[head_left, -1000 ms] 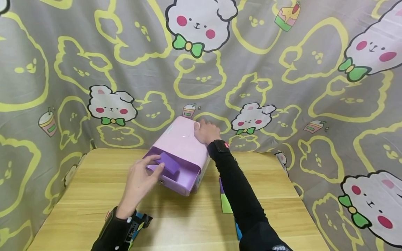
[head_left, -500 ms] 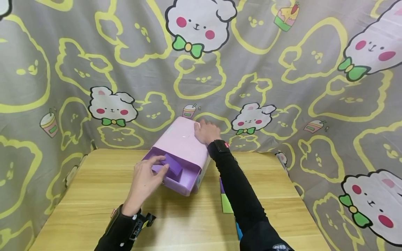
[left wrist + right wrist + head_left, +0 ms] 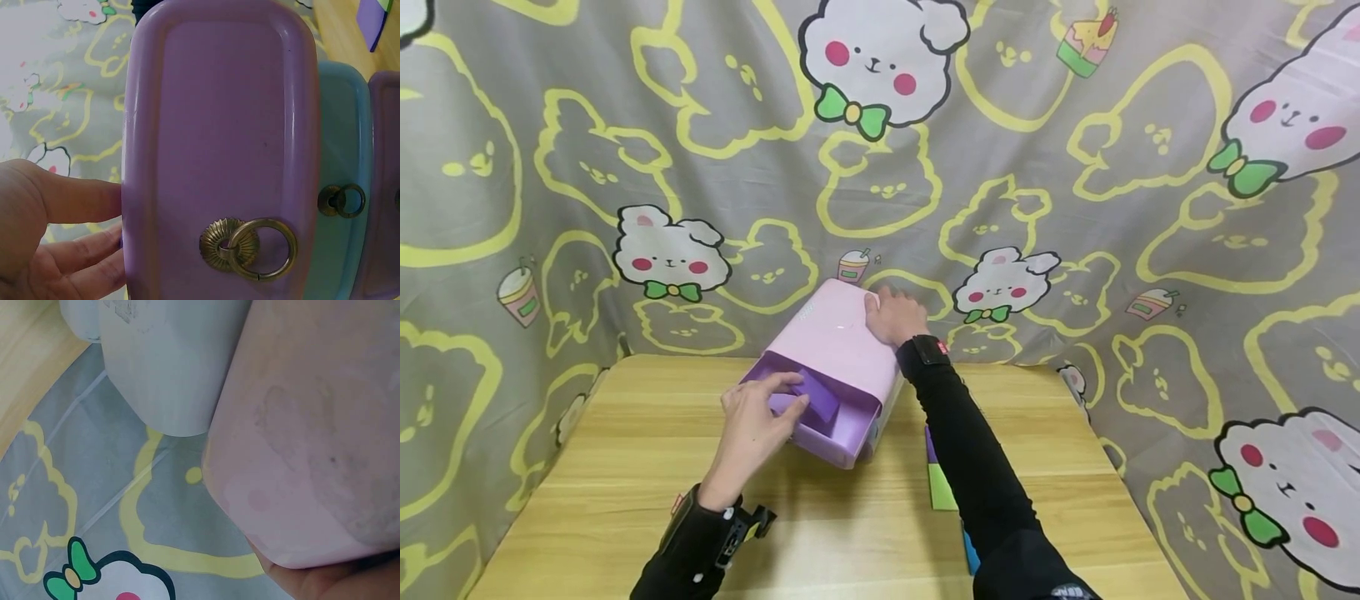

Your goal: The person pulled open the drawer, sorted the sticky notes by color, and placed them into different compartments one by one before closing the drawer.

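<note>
A pink mini drawer cabinet stands at the back of the table with its top purple drawer pulled out. My left hand reaches over that drawer, pinching a flat purple rectangular piece between thumb and fingers, tilted inside it. In the left wrist view the purple drawer front with its brass ring pull hides the piece. My right hand grips the cabinet's far right corner, thumb on top and fingers over the edge; in the right wrist view part of it shows behind the pink shell.
Teal and purple drawer fronts, both closed further in, lie beside the opened one. Purple-and-green and blue flat pieces lie on the table, partly under the right arm. A patterned curtain hangs close behind the cabinet.
My left hand has moved to the right and slightly forward, carrying the purple piece further into the drawer. The right hand and the cabinet have stayed in place.
</note>
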Motion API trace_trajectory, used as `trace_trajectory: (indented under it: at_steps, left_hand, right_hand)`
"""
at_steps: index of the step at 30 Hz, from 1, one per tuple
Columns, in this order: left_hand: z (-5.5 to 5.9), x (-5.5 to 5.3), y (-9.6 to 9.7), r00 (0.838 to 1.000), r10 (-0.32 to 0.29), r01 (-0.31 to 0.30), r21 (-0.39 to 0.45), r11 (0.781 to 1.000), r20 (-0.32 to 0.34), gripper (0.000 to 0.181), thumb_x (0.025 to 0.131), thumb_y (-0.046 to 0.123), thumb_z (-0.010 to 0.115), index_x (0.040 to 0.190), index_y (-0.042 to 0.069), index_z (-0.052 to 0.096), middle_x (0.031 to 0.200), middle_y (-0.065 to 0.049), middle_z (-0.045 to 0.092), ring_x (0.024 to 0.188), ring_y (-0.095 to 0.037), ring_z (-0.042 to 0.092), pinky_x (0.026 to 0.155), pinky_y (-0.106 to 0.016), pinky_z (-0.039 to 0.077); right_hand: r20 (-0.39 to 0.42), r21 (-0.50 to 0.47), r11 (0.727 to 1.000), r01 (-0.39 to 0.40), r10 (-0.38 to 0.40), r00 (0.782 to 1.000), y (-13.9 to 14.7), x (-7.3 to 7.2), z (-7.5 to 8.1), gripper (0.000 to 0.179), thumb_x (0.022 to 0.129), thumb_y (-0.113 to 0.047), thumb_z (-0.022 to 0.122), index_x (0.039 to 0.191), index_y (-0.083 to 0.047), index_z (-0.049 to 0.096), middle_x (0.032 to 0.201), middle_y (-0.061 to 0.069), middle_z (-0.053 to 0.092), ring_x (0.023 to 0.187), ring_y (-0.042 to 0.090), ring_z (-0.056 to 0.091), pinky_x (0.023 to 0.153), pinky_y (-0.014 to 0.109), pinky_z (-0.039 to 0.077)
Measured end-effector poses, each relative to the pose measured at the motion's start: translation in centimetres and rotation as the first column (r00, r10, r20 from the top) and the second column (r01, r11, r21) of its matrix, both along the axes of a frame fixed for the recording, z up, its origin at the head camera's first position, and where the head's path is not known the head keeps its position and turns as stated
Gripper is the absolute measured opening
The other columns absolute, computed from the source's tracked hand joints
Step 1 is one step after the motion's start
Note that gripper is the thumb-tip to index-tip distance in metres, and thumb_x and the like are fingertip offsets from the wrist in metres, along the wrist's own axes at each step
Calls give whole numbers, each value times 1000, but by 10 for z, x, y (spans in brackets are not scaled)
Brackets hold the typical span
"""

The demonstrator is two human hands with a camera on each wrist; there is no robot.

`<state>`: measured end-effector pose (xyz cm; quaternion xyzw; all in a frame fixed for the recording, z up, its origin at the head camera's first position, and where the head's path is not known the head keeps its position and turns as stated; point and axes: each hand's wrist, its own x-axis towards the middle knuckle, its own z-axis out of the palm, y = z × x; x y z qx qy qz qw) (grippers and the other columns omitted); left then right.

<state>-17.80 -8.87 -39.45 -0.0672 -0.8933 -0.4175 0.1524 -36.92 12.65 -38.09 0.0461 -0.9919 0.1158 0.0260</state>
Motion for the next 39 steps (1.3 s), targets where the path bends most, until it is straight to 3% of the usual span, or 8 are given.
trace_trajectory:
  at_steps: [30,39]
  left_hand:
    - [-7,-3,5,999,17,-19,-65,998,-30,27,85,13,77,111,6,73,100,-15,78,105,-40,64,105,-60,21]
    - [-10,-7,6,999,46,-49,-153,987,-20,29,88,20,75,111,4,73,103,-16,78,109,-43,63,112,-73,8]
  right_hand:
    - [-4,5,1000,1,-1,1000,2,2,-1,68,105,-54,16,153,-11,40,151,20,52,137,43,51,109,59,44]
    - [-7,-10,1000,0,0,1000,0,3,2,66,106,-53,17,151,-11,42,149,21,54,136,43,52,108,60,44]
